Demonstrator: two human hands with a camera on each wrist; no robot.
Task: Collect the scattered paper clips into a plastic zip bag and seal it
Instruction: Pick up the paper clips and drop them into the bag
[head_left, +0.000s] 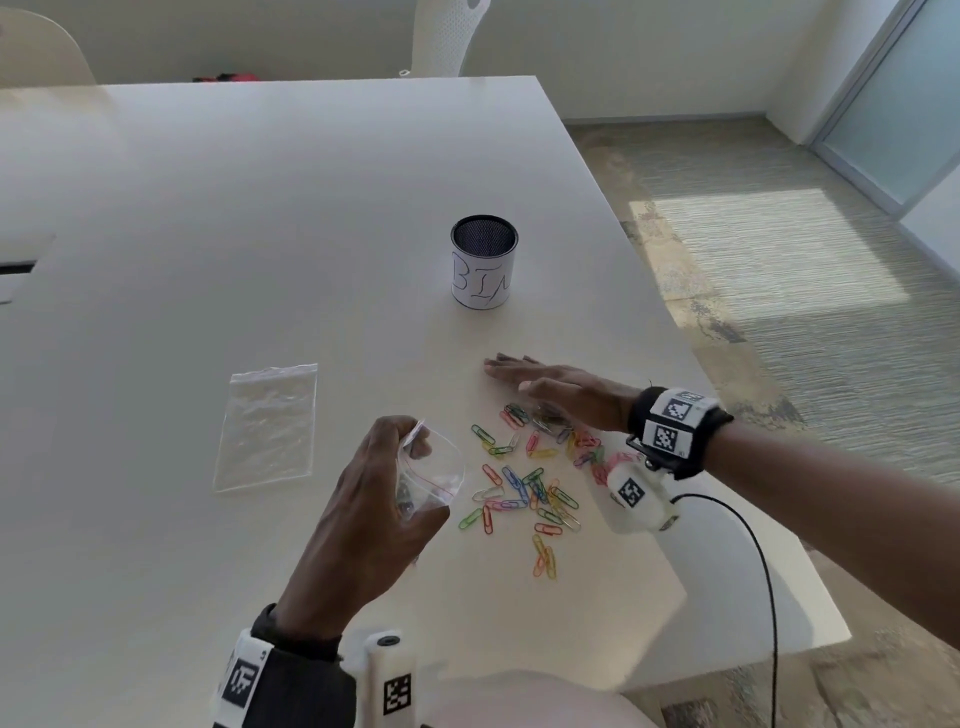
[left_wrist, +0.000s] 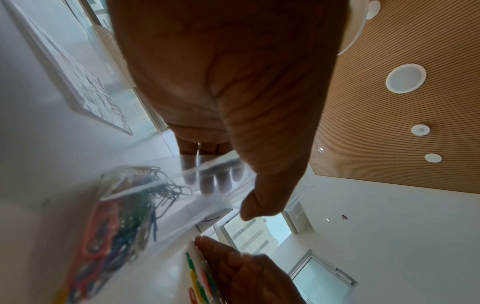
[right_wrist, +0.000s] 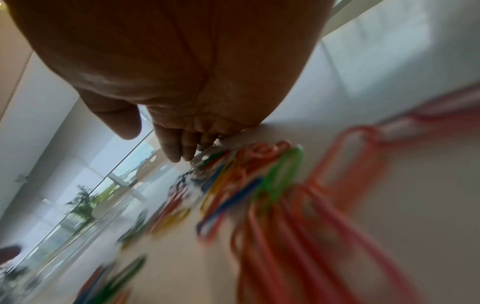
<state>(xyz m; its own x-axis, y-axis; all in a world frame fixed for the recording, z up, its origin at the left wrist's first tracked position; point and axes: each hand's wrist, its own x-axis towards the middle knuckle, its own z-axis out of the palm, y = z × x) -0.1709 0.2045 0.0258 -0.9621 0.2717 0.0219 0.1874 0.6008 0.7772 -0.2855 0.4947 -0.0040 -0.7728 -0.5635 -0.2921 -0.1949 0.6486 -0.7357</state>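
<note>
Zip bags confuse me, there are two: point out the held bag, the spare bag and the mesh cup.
held bag (head_left: 434, 467), head view, its open mouth.
spare bag (head_left: 267, 428), head view, its flat middle.
mesh cup (head_left: 483, 278), head view, its paper label.

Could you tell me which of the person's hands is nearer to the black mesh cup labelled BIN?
The right. The right hand lies flat just in front of the mesh cup, slightly to its right. The left hand holds a zip bag farther back, toward the person.

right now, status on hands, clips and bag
Left hand holds open clear plastic zip bag, some clips inside. Right hand flat over scattered coloured paper clips. Nothing blocking.
</note>
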